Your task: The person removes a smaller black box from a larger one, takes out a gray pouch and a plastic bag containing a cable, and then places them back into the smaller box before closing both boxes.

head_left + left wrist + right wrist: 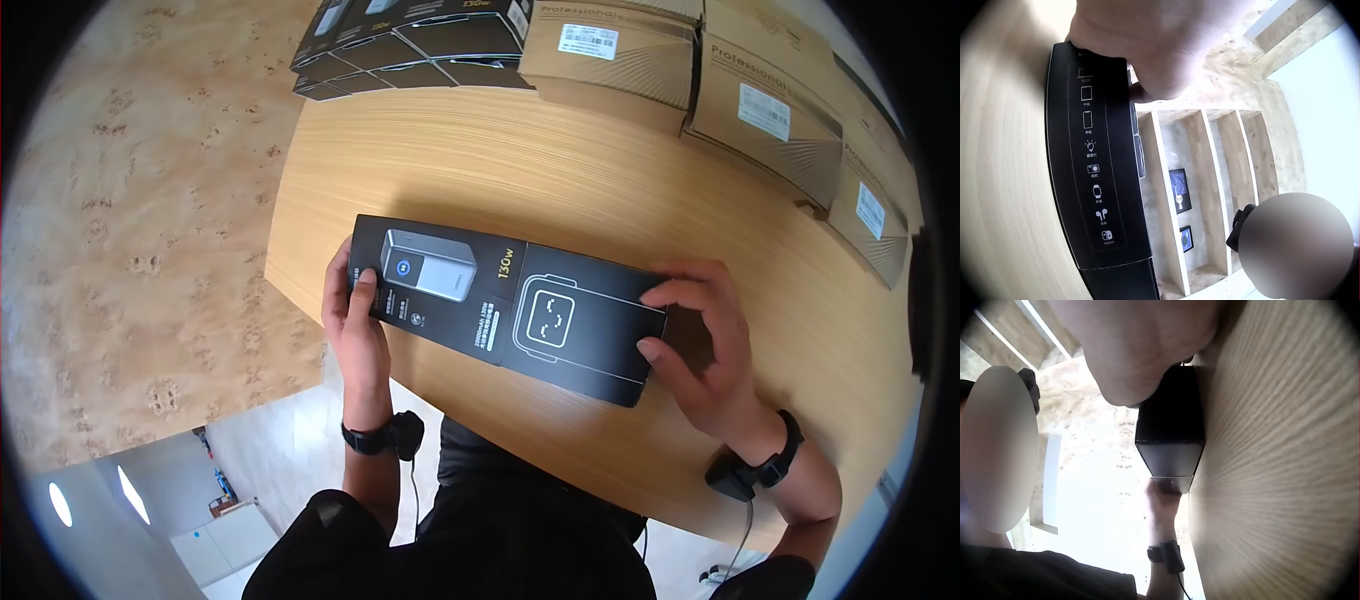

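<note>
A long black box (575, 325) printed with a silver power bank and "130w" lies slantwise over the table, a seam crossing it near the middle. My left hand (358, 325) grips its left end, thumb on the printed top and the other fingers behind the far side. At the opposite end, my right hand (715, 345) holds the box's short edge between curled index finger and thumb. A column of small device icons runs along the side of the box (1094, 169) in the left wrist view. In the right wrist view, the box's dark end (1169, 419) shows beneath the right hand.
Black boxes (415, 50) are stacked at the table's far left. Brown cartons (610, 55) with white labels line the far and right side. The wooden table's (420, 140) left edge borders a patterned floor. Wooden shelves (1207, 187) stand beyond.
</note>
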